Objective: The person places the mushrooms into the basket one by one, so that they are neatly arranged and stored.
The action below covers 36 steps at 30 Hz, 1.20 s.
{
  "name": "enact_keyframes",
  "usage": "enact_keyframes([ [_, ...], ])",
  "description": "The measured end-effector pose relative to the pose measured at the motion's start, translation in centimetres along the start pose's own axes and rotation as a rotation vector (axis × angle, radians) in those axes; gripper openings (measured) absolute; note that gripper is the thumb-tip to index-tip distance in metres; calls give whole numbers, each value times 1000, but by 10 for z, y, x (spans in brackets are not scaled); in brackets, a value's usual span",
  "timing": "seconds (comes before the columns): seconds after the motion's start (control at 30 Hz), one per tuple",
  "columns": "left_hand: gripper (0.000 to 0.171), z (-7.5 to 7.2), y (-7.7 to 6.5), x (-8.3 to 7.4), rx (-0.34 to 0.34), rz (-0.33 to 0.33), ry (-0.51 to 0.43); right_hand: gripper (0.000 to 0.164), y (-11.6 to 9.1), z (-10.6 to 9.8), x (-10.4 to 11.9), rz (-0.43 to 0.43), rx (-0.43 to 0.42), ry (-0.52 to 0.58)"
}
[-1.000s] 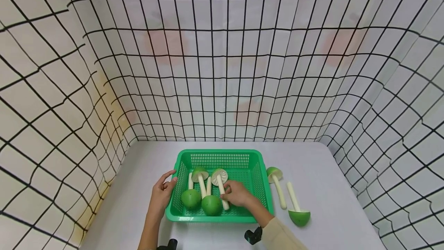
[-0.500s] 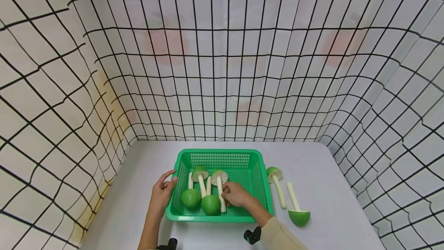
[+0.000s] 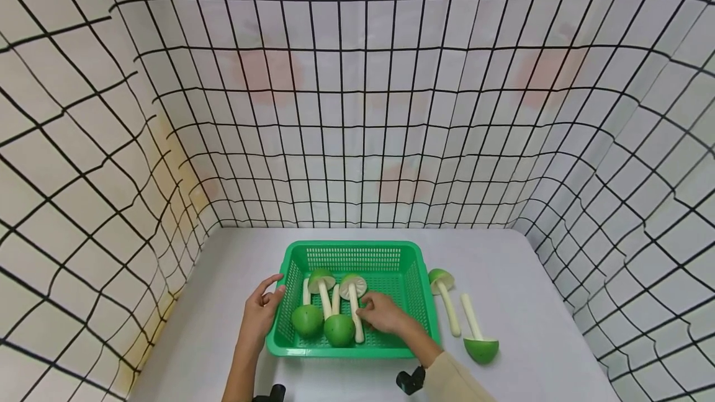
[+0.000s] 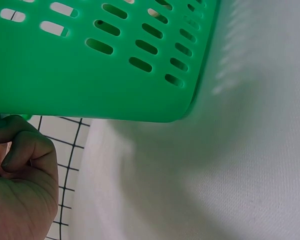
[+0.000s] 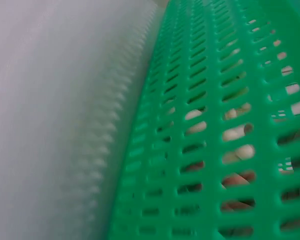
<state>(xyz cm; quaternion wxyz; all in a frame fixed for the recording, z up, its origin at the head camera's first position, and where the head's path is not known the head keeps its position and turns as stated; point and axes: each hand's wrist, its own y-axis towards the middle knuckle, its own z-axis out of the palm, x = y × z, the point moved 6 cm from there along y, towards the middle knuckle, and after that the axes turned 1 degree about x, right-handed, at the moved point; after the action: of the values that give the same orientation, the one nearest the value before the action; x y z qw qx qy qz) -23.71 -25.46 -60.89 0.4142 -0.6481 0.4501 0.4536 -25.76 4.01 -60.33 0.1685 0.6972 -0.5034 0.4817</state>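
Observation:
A green plastic basket (image 3: 413, 352) stands on the white table with several toy mushrooms in it, green-capped and pale-stemmed. My left hand (image 3: 261, 310) touches the basket's left rim with thumb and index finger; in the left wrist view its bent fingers (image 4: 27, 145) lie by that rim. Inside the basket, my right hand (image 3: 382, 313) has its fingertips right beside the stem of the rightmost mushroom (image 3: 356, 315). That stem lies uncovered; whether the fingertips touch it, I cannot tell. The right wrist view shows mostly the basket's slotted wall (image 5: 210, 100), the hand partly visible through slots.
Two more toy mushrooms lie right of the basket: one cap-away mushroom (image 3: 449, 303), one cap-near mushroom (image 3: 479, 343). White walls with a black grid (image 3: 357, 123) enclose the table (image 3: 530, 296) at back and sides.
The rightmost mushroom's stem end has shifted slightly left and toward me. My right fingers, earlier on that stem, have come off it to its right side. The left hand has stayed put.

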Motion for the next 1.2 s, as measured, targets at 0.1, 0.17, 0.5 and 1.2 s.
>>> enact_keyframes([
  [0.1, 41, 0, 1, -1, 9, -3, 0, 38, -4, -10, -1, -23, -58, -37],
  [0.17, 42, 0, 1, 0, 16, -6, 10, 35, -7, -18, -1, -50, -103, -48],
  [0.5, 41, -6, 0, 2, 15, -24, 3, 18, -27, -56, 9, -215, -311, -94],
  [1.2, 39, -2, 1, 2, 5, -6, 12, 17, -65, -130, -19, -175, -534, -124],
])
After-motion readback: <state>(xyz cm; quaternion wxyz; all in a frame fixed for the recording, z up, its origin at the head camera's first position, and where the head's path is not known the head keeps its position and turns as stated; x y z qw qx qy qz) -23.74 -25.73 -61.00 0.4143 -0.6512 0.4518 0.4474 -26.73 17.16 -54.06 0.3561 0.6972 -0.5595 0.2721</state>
